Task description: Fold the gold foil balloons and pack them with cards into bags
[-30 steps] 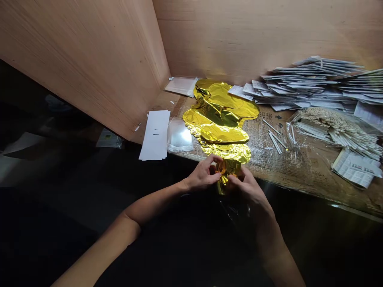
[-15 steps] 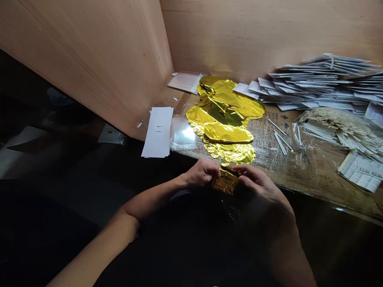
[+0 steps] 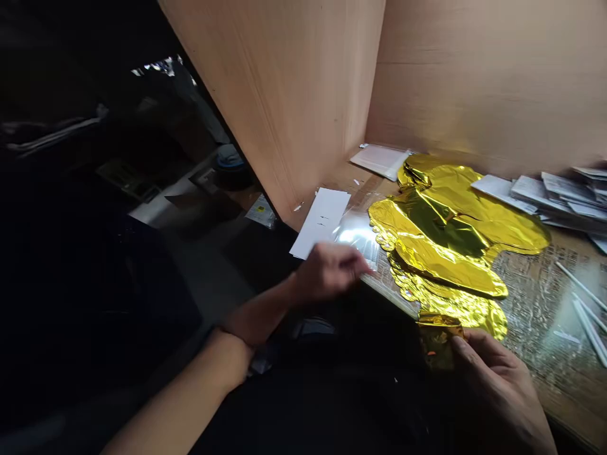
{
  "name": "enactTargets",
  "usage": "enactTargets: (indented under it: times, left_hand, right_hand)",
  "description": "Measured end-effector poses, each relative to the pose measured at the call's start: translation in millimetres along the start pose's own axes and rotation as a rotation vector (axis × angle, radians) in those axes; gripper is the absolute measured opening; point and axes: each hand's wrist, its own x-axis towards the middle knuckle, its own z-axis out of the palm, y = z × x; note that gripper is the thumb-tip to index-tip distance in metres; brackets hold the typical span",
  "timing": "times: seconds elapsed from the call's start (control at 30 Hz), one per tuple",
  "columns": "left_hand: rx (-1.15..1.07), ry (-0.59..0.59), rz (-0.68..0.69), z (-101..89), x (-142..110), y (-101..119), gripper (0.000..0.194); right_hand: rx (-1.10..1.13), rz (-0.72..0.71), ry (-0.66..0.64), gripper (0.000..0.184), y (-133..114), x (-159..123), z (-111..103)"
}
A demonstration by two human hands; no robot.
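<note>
Left grip: I see my left grip [image 3: 329, 272] loosely curled at the front edge of the counter, its fingers just beside a clear plastic sleeve [image 3: 355, 232]; I cannot tell whether it is pinching anything.

Right grip: My right grip [image 3: 497, 385] is pressed together on a small folded gold foil packet [image 3: 439, 338], with the thumb on the packet's right side.

Packet: I have it low in view, in front of the counter edge, just below a heap of crumpled gold foil balloons [image 3: 450, 237].

Counter: The brown printed cardboard counter [image 3: 531, 303] carries the heap, a stack of white paper strips [image 3: 322, 221] and a pile of printed white leaflets [image 3: 559, 199].

Right edge: Thin white sticks [image 3: 588, 319] lie on the counter.

Behind: Two pale plywood panels [image 3: 488, 82] meet in a corner beyond the heap.
</note>
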Motion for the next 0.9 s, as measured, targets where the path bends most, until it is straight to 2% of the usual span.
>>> enactTargets:
  times: [0.07, 0.1, 0.13, 0.17, 0.27, 0.37, 0.43, 0.57, 0.67, 0.73, 0.8, 0.83, 0.9]
  left_hand:
    - [0.348, 0.219, -0.212, -20.8, 42, -37, 0.050]
    - [0.468, 0.280, -0.329, -32.2, 58, -57, 0.064]
    - [0.519, 0.275, -0.431, -43.2, 69, -76, 0.074]
    - [0.506, 0.240, -0.491, -52.8, 74, -94, 0.076]
    - [0.368, 0.185, -0.534, -69.3, 70, -132, 0.057]
    - [0.301, 0.194, -0.508, -69.2, 62, -143, 0.028]
    - [0.289, 0.219, -0.475, -67.2, 63, -141, 0.020]
    - [0.335, 0.352, -0.369, -75.4, 68, -127, 0.037]
    - [0.372, 0.478, -0.269, -90.7, 61, -108, 0.037]
    - [0.325, 0.569, -0.189, -92.7, 52, -89, 0.041]
    - [0.146, 0.605, -0.100, -75.9, 40, -67, 0.046]
    - [-0.002, 0.591, -0.064, -58.8, 34, -55, 0.047]
    - [-0.358, 0.482, -0.049, -11.0, 19, -33, 0.042]
  right_hand:
    - [0.002, 0.022, -0.016, 0.036, 2, -4, 7]
    - [-0.002, 0.032, -0.022, 0.037, 2, -6, 8]
    - [-0.007, 0.041, -0.028, 0.039, 3, -6, 9]
    - [-0.010, 0.051, -0.033, 0.039, 3, -6, 8]
    - [-0.012, 0.071, -0.035, 0.042, 5, -3, 6]
    - [-0.034, 0.038, -0.057, 0.042, 5, 4, 8]
    - [-0.049, 0.011, -0.089, 0.042, 5, 7, 12]
    - [-0.013, 0.042, -0.123, 0.049, 6, 13, 17]
    - [0.112, 0.069, -0.114, 0.049, 9, 21, 19]
    - [0.230, 0.022, -0.114, 0.044, 8, 28, 27]
    - [0.321, -0.051, -0.161, 0.037, 0, 33, 45]
    - [0.352, -0.094, -0.195, 0.034, -6, 36, 58]
    - [0.371, -0.223, -0.242, 0.029, -19, 41, 83]
